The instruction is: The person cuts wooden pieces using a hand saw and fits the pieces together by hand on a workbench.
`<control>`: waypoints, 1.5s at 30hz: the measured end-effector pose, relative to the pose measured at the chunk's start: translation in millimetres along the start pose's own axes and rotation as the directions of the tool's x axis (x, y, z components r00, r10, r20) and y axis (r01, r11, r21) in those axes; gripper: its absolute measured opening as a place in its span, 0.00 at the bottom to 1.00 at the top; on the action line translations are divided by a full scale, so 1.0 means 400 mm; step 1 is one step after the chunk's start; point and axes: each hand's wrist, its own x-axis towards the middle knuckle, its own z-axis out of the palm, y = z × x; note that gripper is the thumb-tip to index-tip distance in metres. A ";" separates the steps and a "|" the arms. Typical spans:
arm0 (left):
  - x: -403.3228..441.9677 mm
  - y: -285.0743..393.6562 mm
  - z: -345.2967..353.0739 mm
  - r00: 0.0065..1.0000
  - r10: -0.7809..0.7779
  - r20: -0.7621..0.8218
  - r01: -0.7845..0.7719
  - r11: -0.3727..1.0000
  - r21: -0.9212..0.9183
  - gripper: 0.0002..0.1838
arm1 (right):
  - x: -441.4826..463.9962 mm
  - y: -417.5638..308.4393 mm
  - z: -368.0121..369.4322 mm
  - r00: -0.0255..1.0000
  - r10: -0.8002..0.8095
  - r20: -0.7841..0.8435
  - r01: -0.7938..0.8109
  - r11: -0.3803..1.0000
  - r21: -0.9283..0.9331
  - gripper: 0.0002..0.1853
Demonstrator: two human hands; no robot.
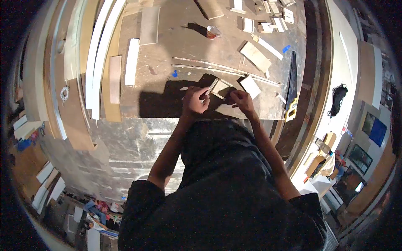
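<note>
Near the front edge of the wooden workbench [163, 54], my left hand [196, 99] pinches a small thin wood strip [212, 86] at the left side of a small wooden frame [222, 89]. At the frame's right side is my right hand [241, 101], its fingers drawn together; what they hold, if anything, is hidden in shadow. A pale wood block [250, 87] lies just beyond my right hand. Two long thin strips [226, 68] rest on the bench past the frame.
A handsaw [292, 85] with a yellow handle lies at the bench's right edge. Farther back are a small cup [213, 32], a flat board [255, 57] and several small wood pieces [265, 27]. Long white boards [100, 54] lie at the left.
</note>
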 end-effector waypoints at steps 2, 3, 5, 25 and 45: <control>-0.004 0.000 0.003 1.000 0.009 -0.010 -0.009 0.999 0.034 0.17 | -0.005 -0.016 0.001 1.000 0.027 -0.008 -0.027 1.000 0.006 0.18; -0.011 -0.007 0.010 1.000 0.014 -0.027 -0.012 0.998 0.069 0.17 | -0.007 -0.018 0.001 0.999 0.054 -0.010 -0.053 0.999 0.007 0.17; -0.020 -0.026 0.036 0.999 -0.033 -0.023 0.033 0.999 -0.001 0.17 | -0.006 -0.022 0.004 0.999 0.031 -0.024 -0.031 0.999 -0.030 0.17; -0.029 -0.037 0.042 0.999 0.018 0.029 -0.019 0.999 0.048 0.21 | 0.008 -0.010 0.021 0.994 -0.084 -0.068 0.077 0.993 -0.091 0.14; 0.005 0.005 0.010 0.992 -0.029 0.124 0.018 0.996 0.084 0.23 | 0.004 -0.016 0.021 0.965 -0.252 -0.077 0.242 0.964 -0.113 0.12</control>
